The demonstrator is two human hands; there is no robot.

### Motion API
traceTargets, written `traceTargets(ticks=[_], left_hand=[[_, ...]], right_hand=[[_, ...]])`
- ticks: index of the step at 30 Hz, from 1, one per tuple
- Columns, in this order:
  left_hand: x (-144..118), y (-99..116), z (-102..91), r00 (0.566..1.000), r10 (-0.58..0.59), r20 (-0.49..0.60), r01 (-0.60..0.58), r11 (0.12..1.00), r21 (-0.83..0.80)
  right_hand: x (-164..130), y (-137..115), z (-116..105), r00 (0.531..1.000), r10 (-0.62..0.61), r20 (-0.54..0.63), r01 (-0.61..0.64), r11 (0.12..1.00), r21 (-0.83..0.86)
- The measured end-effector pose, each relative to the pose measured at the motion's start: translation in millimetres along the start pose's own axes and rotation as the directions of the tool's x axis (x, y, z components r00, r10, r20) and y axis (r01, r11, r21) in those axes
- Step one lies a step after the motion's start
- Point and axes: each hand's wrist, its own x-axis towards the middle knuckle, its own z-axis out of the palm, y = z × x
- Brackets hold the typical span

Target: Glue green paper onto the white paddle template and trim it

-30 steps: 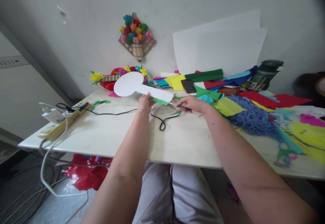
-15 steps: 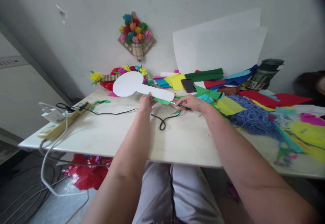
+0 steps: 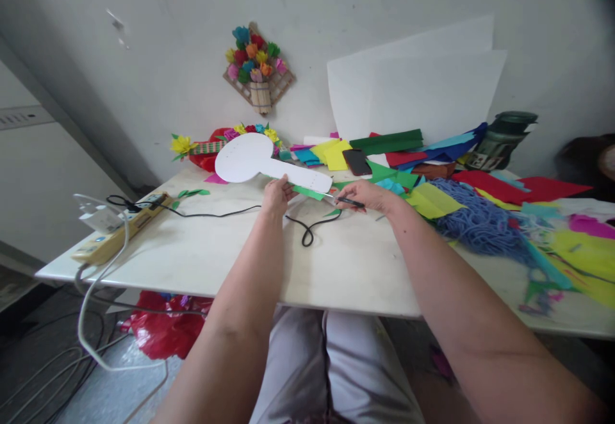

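My left hand [image 3: 275, 197] pinches the green paper strip [image 3: 307, 191], its length running rightward toward the scissors [image 3: 342, 201] gripped in my right hand [image 3: 368, 195].

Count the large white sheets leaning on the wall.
2: front white sheet behind the coloured paper pile; rear white sheet behind it, only its top right edge showing. More may be hidden behind.

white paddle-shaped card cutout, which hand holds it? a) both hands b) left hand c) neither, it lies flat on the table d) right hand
b: the left hand grips the handle end of the white paddle-shaped card cutout with a green paper strip, while the right hand holds thin black-handled scissors beside it.
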Motion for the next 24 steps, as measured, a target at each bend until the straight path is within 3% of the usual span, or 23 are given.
traceTargets(ticks=[11,24], left_hand=[[0.2,-3.0,1.0,0.999,0.007,0.037,-0.008,1.000,0.024],[1.4,-4.4,2.4,1.000,0.009,0.028,-0.010,0.999,0.035]], right_hand=[[-0.3,-2.2,5.4,0.998,0.052,-0.028,-0.048,0.992,0.120],[4.1,2.8,6.6,1.000,-0.002,-0.018,0.003,0.998,0.062]])
